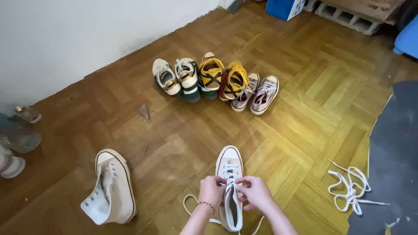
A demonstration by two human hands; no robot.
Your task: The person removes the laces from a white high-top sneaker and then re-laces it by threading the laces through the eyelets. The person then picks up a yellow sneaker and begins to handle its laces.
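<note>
A white high-top canvas sneaker [229, 162] stands upright on the wooden floor in front of me, toe pointing away. My left hand [211, 190] and my right hand [257, 193] meet over its tongue, each pinching the white shoelace [230, 176] threaded through the eyelets. A loose lace end [188, 202] loops out to the left of the shoe. The matching sneaker [112, 188], without a lace, lies on its side to the left.
A row of three shoe pairs [213, 80] stands by the white wall [65, 39]. A loose white lace [349, 187] lies at right beside a grey mat [392, 165]. Clear containers [17, 139] sit far left; a blue box [283, 8] and concrete blocks [352, 17] are at the top.
</note>
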